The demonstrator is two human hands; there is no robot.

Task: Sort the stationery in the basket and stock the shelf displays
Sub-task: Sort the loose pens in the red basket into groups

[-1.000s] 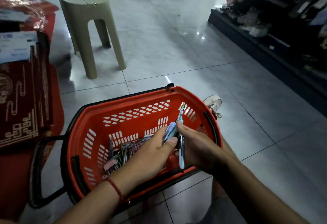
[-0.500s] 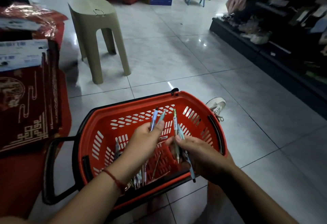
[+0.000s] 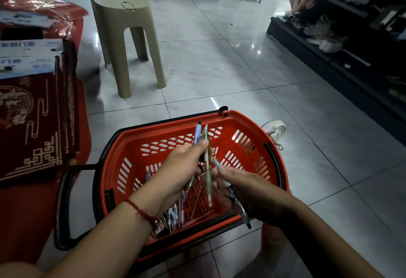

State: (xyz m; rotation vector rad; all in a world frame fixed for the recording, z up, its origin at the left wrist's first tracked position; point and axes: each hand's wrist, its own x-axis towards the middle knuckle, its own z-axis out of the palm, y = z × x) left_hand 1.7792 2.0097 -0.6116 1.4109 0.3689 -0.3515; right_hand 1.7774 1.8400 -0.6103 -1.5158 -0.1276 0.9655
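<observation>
An orange plastic basket [image 3: 153,137] with black handles sits on the tiled floor in front of me. Several loose pens [image 3: 175,214] lie at its near end. Over the basket, my left hand [image 3: 180,168] holds a blue pen [image 3: 197,132] and a green pen [image 3: 207,168], both pointing up and away. My right hand [image 3: 246,187] is just to the right, fingers curled round a dark pen [image 3: 238,205] whose tip sticks out toward me. The two hands almost touch.
A beige plastic stool [image 3: 125,36] stands on the floor beyond the basket. Red mats and boxed goods [image 3: 33,113] are stacked at left. A dark shelf unit [image 3: 351,58] runs along the right. A shoe [image 3: 274,130] shows behind the basket.
The green pen has passed from my right hand to my left, which now holds two pens. The view has shifted left, so the basket and hands appear further right.
</observation>
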